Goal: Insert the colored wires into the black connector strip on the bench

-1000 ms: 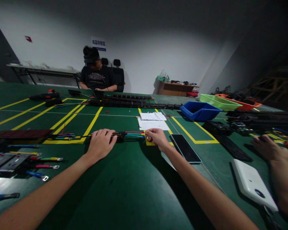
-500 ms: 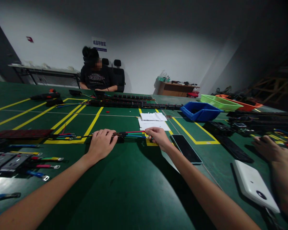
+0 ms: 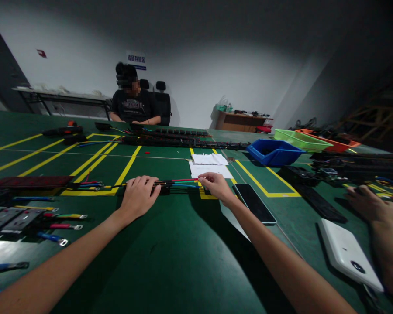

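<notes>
A wire harness [image 3: 166, 183] in dark sleeving lies across the green table in front of me. My left hand [image 3: 139, 195] lies over it, its curled fingers pressing it down and the thumb along its near side. Red, green and blue wires come out of the sleeving to the right. My right hand [image 3: 216, 186] pinches the end of the red wire [image 3: 185, 179] between thumb and fingertips; the very tip is hidden. The blue wire [image 3: 185, 186] runs just below, ending close to that hand. More wires with ring terminals [image 3: 94, 186] come out at the left.
A phone [image 3: 254, 203] and white papers [image 3: 209, 165] are beside my right hand. A white device [image 3: 349, 253] stands farther right, near another person's hand [image 3: 373, 205]. A blue bin [image 3: 273, 152] sits behind; lugged cables [image 3: 59, 226] lie left. Someone sits across the table.
Both hands stay almost where they were on the harness and red wire. The fingers of my right hand have shifted slightly at the wire's end. The seated person's head has turned a little.
</notes>
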`<state>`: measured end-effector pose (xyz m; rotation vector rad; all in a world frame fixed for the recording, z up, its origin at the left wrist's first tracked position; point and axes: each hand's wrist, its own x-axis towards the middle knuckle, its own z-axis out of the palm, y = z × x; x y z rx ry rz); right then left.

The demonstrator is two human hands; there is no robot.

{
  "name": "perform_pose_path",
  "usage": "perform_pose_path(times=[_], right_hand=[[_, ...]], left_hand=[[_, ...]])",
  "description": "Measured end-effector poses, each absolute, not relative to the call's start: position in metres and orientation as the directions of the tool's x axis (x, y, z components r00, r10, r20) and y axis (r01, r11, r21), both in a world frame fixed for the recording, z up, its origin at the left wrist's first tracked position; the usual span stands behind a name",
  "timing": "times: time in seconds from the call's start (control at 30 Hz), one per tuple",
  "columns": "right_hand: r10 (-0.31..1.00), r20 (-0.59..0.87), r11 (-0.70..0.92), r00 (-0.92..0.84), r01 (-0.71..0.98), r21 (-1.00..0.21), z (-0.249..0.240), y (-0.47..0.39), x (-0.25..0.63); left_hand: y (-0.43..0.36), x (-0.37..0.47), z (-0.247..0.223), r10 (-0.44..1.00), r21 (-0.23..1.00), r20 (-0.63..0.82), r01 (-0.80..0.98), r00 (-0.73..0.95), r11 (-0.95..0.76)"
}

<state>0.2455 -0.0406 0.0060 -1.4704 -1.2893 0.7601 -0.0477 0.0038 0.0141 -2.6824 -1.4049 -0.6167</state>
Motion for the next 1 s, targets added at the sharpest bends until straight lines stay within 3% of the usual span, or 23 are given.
perform_pose_path(times=[0.1,0.17,0.33,0.53,0.63,1.0], right_hand=[[0.969,-0.025,-0.073,0.245,0.19,-0.979,0.005,-0.042,0.245],[0.97,-0.067,-0.095,0.235,0.111,-0.989,0.006,-0.043,0.244],[0.971,-0.006,-0.043,0.239,0.151,-0.988,0.008,-0.045,0.244],[0.956,0.181,0.106,0.23,0.305,-0.947,0.009,-0.044,0.244],[0.95,0.185,0.103,0.251,0.309,-0.945,0.011,-0.044,0.241],[0.941,-0.161,-0.183,0.299,0.048,-0.982,0.005,-0.045,0.233]], left_hand=[[0.004,-0.048,0.014,0.78,0.144,0.366,0.798,0.507,-0.586],[0.004,-0.048,0.014,0.781,0.147,0.364,0.796,0.508,-0.587],[0.005,-0.049,0.013,0.78,0.153,0.367,0.794,0.508,-0.589],[0.005,-0.049,0.013,0.783,0.144,0.36,0.799,0.507,-0.584],[0.006,-0.049,0.012,0.775,0.128,0.371,0.798,0.512,-0.589],[0.007,-0.049,0.011,0.776,0.134,0.367,0.796,0.513,-0.59]])
